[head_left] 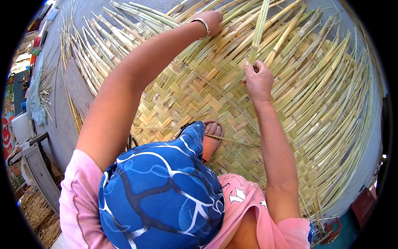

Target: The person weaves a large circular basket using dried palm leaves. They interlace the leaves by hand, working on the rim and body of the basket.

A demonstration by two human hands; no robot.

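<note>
Where the mat lies: across the middle, woven in a zigzag of green and straw-coloured strips on the grey floor, its loose ends fanning out from 10 round to 4 o'clock.
Left hand: at 12 o'clock, among the loose ends; its fingers are hidden, so I cannot tell whether they are wide, narrow or holding anything.
Bracelet: silver-coloured, around the left wrist.
Right hand: at 2 o'clock, over the mat; thumb and forefinger pinch a green strip, the other fingers curled in.
Green strip: rises from the pinch toward 1 o'clock, across the loose ends.
Sandal: near the centre, on the mat, a foot inside it, toes showing.
Trouser leg: blue with white lines, bent knee at 7 o'clock.
Plastic: pale blue, just past 9 o'clock; I cannot tell if it is a bag or holds anything.
Straw pile: brown, at 8 o'clock.
</note>
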